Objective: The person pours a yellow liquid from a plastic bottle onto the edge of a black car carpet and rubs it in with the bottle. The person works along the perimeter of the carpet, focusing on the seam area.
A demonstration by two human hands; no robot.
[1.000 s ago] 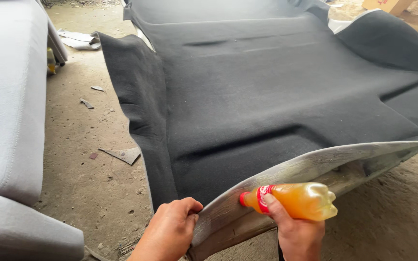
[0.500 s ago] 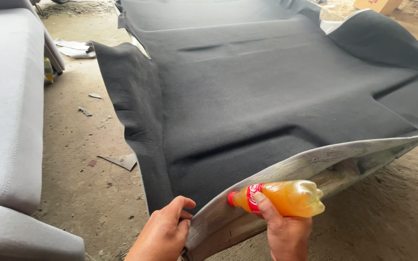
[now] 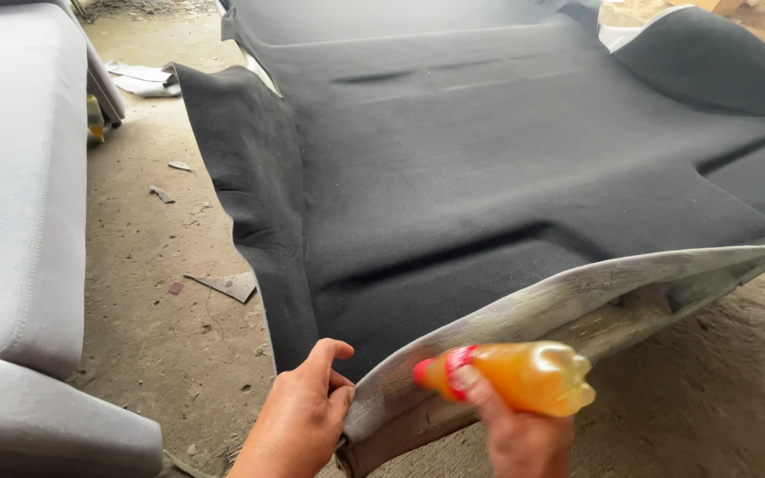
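Head view is showing me kneeling at the lower edge of the frame, my left hand [image 3: 298, 416] pinching up the near edge of the dark carpet sheet [image 3: 506, 168] so its pale underside [image 3: 577, 296] is folding toward me. My right hand [image 3: 515, 438] is gripping an orange squeeze bottle [image 3: 524, 376], red nozzle aiming at that underside. Patchy staining is showing there; whether it is fresh, I cannot tell.

Orange-filled plastic bottle [image 3: 524, 376] tipped sideways, red nozzle against dark carpet's [image 3: 506, 177] upturned grey underside.
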